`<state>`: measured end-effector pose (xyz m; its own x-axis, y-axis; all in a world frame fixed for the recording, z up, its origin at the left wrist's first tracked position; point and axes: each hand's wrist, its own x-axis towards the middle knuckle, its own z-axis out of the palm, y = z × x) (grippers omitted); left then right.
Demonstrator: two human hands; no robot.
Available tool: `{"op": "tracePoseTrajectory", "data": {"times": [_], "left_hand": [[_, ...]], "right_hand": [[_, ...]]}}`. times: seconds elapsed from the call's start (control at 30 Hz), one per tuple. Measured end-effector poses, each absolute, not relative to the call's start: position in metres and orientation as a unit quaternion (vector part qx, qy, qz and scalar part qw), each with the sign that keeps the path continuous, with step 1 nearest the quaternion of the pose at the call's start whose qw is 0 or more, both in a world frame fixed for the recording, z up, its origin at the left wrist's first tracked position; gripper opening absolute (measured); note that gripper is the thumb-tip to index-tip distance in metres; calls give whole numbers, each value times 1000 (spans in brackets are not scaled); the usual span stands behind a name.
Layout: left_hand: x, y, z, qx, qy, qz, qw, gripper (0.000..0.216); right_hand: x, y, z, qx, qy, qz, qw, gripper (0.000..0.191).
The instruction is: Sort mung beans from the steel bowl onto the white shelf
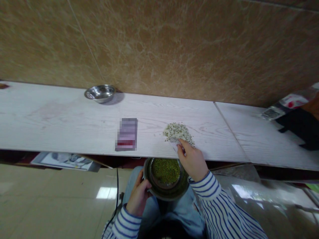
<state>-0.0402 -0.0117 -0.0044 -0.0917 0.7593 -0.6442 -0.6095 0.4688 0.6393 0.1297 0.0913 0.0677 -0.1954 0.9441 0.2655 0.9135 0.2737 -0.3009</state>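
My left hand (137, 196) grips the rim of a metal bowl (184, 189) full of small green beans (165, 170), held just under the front edge of the white table (62, 116). My right hand (191, 160) is closed on a small white card or scraper (174, 142) at the table's edge. The card touches a pile of green beans (177, 131) spread on the tabletop, right above the bowl.
An empty steel bowl (100, 93) stands at the back of the table by the brown tiled wall (174, 43). A blurred flat packet (127, 134) lies left of the pile. Dark objects and a clear wrapper (274, 113) are at the far right.
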Motion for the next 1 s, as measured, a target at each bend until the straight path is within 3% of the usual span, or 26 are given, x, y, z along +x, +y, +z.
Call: {"op": "tracePoseTrajectory", "data": {"times": [1.0], "left_hand": [[-49, -8, -4, 60, 535, 524, 660, 67]], "right_hand": [[113, 99, 72, -586, -788, 39, 184, 32]]}}
